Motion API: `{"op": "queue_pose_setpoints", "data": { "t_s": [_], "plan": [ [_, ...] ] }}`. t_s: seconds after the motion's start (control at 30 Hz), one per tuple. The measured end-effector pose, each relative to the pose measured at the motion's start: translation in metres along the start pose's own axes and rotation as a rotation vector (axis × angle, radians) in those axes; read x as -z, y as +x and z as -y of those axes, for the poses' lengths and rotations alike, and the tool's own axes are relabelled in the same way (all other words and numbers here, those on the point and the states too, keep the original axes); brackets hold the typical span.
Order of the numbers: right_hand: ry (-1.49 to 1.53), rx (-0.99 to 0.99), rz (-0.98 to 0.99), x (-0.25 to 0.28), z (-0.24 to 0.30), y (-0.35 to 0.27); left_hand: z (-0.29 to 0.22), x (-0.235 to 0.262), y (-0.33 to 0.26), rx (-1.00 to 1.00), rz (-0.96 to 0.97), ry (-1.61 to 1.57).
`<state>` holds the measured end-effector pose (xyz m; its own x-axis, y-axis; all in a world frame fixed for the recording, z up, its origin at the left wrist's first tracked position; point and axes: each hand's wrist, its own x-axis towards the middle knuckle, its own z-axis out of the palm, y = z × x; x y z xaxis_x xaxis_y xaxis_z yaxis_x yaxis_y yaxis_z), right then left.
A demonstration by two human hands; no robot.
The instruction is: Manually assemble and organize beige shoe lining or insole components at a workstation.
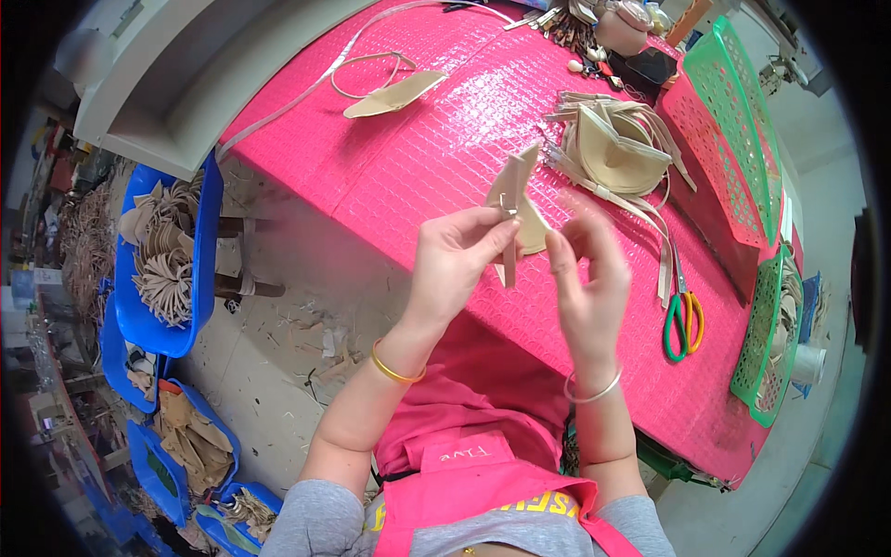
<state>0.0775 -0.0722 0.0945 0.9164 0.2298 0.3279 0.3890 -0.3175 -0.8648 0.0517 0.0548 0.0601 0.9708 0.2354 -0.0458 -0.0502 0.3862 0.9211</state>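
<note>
My left hand (461, 257) pinches a beige shoe upper (531, 229) with a thin strap and a small metal buckle near the fingertips. The piece hangs just above the pink-covered table (399, 176). To its right, my right hand (589, 278) is raised with thumb and fingers apart, slightly smeared by motion, and nothing shows in it. Another beige upper (394, 95) with a looped strap lies toward the far left. A pile of beige uppers (617, 153) with straps sits beyond my right hand. Scissors (682, 320) with green and yellow handles lie nearer, at the right.
A pink basket (715, 158) and a green basket (738, 111) stand along the right edge, with a lower green basket (766, 339) nearer. Small tools and pots (622, 32) crowd the back. Blue bins (206, 251) of beige parts stand on the left.
</note>
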Motion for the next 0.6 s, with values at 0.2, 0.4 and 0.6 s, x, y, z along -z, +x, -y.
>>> {"op": "queue_pose_setpoints", "data": {
  "t_s": [0.2, 0.4, 0.6],
  "plan": [
    [-0.137, 0.425, 0.197, 0.011, -0.011, 0.027, -0.003, -0.009, -0.004, 0.127, 0.001, -0.287],
    [-0.218, 0.692, 0.191, 0.015, -0.029, -0.003, -0.004, -0.010, -0.006, 0.119, 0.003, -0.133],
    [-0.146, 0.608, 0.144, 0.011, -0.033, -0.006, -0.002, -0.008, -0.008, 0.049, -0.028, -0.075]
  ]
}}
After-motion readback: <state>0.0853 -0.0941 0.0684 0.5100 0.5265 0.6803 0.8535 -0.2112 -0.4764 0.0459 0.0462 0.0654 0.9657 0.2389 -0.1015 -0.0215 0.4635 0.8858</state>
